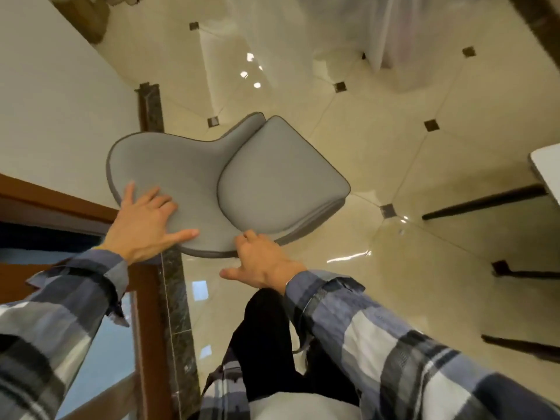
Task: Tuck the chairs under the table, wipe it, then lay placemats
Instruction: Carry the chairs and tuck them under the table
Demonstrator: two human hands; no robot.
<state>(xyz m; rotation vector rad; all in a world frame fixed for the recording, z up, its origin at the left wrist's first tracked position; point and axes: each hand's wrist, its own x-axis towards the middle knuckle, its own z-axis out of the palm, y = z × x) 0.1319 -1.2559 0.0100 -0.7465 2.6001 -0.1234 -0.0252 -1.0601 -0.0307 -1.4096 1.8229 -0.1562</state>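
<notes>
glossy cream tiled floor [394,165] with small dark inset squares, seen from above. white table [549,171] at the right edge, its dark legs reaching over the tiles. grey upholstered chair [272,177] at centre, well apart from the table, its backrest toward the person. left hand [145,222] lies flat on the backrest, fingers spread and straight. right hand [260,262] curls its fingers round the backrest's lower edge. plaid sleeves [394,334] cover both forearms.

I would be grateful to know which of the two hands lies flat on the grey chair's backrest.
The left hand, fingers spread flat on the face of the grey chair's backrest. The right hand instead curls its fingers at the backrest's lower edge.
</notes>
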